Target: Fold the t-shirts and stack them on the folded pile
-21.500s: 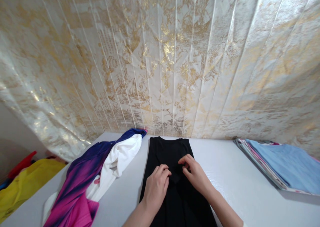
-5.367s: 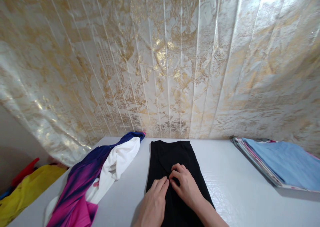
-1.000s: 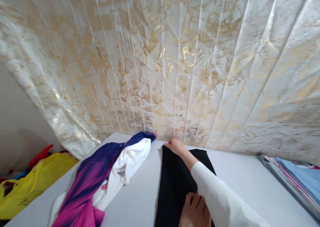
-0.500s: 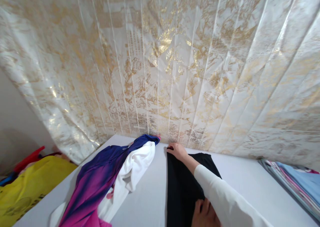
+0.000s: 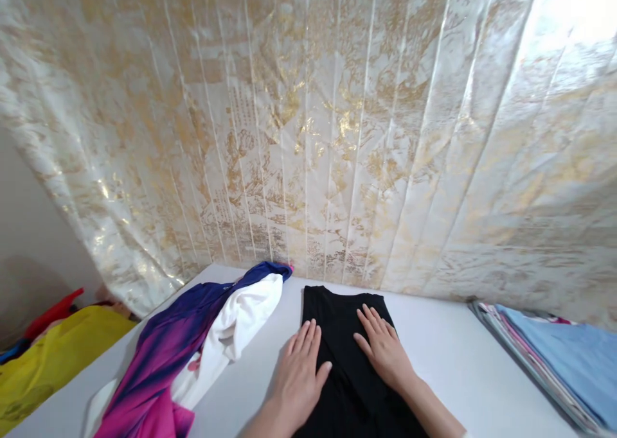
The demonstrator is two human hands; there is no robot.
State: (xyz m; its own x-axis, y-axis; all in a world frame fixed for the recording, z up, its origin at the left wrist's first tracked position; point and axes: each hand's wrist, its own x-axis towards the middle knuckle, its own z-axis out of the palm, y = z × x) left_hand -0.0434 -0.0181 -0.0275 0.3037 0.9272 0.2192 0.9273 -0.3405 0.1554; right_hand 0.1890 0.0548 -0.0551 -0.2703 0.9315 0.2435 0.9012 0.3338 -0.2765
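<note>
A black garment (image 5: pixel 344 348) lies spread on the white table, its top edge near the patterned wall covering. My left hand (image 5: pixel 299 370) rests flat at its left edge, thumb apart from the fingers. On the garment's upper right part my right hand (image 5: pixel 383 348) lies palm down with its fingers spread. Neither hand grips anything. The lower end of the garment runs out of the bottom of the view.
Left of the black garment lie a purple and blue garment (image 5: pixel 173 341) and a white one (image 5: pixel 250 309). Folded clothes (image 5: pixel 563 348) are stacked at the right. Yellow cloth (image 5: pixel 58 348) sits beyond the table's left edge. Behind hangs a gold-patterned covering (image 5: pixel 308 136).
One hand has left the garment's top left corner. Both hands now lie flat on or at the garment, side by side. The view has shifted slightly to the right.
</note>
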